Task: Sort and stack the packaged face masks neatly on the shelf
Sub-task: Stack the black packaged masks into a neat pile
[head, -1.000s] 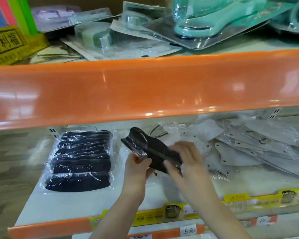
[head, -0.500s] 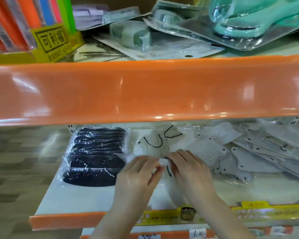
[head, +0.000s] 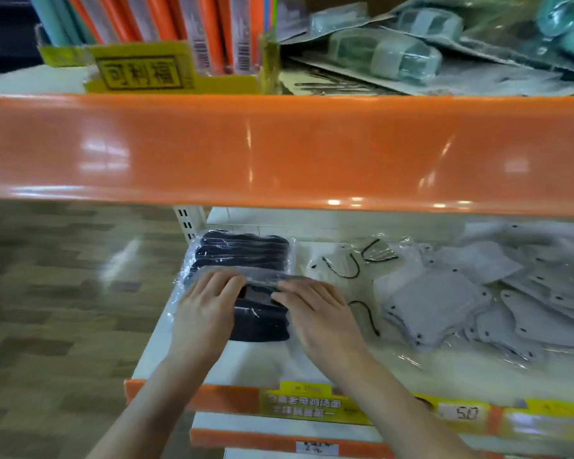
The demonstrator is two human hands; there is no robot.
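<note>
The black mask stack (head: 242, 256), sealed in clear plastic, lay at the left end of the white shelf (head: 262, 362), close to the perforated upright at the back. Above it the orange shelf edge (head: 279, 150) of the next level jutted forward and hid the rear of my working space, so I reached in under it. To the right sprawled a loose heap of grey masks (head: 471, 293) in their wrappers, overlapping one another untidily, and between that heap and the black stack lay clear packets with black ear loops (head: 348, 263) showing through. On the upper level stood a yellow box (head: 139, 71) of orange and teal items, with blister packs (head: 385, 51) piled beside it. Along the front rail ran yellow price labels (head: 305, 405). My left hand (head: 209, 306) rested flat on the near left part of the black stack, its fingers straight, its grip closed on nothing. My right hand (head: 318, 309) pressed down the same way just beside it, fingers extended over the wrapper's front edge, likewise grasping nothing.
</note>
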